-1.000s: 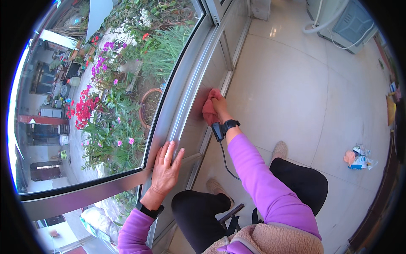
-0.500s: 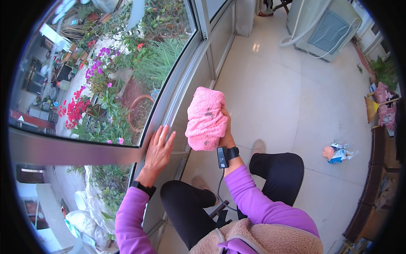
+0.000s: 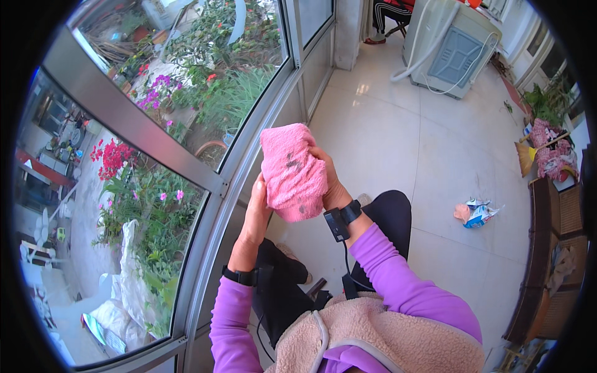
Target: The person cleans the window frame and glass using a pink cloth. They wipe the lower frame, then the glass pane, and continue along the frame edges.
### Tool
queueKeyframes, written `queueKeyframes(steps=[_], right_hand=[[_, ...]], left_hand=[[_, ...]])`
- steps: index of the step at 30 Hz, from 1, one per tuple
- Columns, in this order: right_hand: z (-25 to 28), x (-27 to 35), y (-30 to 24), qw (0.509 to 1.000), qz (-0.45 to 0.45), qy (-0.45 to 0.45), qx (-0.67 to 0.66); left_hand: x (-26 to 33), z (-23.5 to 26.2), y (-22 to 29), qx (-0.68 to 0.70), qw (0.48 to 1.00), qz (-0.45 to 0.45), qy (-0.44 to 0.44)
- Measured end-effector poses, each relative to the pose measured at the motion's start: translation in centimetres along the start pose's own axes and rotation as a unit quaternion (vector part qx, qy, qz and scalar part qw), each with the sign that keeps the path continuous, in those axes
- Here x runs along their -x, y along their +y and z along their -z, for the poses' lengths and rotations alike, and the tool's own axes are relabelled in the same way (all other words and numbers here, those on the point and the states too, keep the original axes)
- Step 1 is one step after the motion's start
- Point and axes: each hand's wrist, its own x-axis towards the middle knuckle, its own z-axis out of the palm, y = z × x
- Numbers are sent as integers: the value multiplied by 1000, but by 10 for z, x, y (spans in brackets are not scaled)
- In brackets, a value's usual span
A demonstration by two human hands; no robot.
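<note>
A folded pink terry cloth with several dark smudges is held up in front of me, between both hands. My left hand grips its left lower edge, fingers mostly hidden behind it. On the other side my right hand is wrapped round the cloth's right edge, fingers bent over it. To the left of the cloth runs the metal-framed window, and both hands are apart from the glass.
A washing machine with a white hose stands at the far right on the tiled floor. A crumpled packet lies on the tiles. At right are a broom and a dark wooden cabinet. Someone's legs show at the top.
My left hand has left the window frame and now holds the cloth along with my right. The view has shifted, bringing more of the lower window in.
</note>
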Motion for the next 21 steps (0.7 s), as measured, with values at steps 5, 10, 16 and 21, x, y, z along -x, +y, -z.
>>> queueKeyframes(steps=[5, 10, 16, 21], right_hand=[[-12, 22, 1, 989, -81, -80, 94], [8, 24, -14, 972, -88, -9, 218], [45, 18, -1, 948, -89, 36, 303], [65, 12, 23, 934, -131, 71, 325]], left_hand=[[29, -4, 1, -5, 992, 74, 106], [41, 9, 4, -124, 966, -64, 219], [34, 22, 16, -91, 956, -78, 268], [13, 10, 4, -177, 943, -70, 274]])
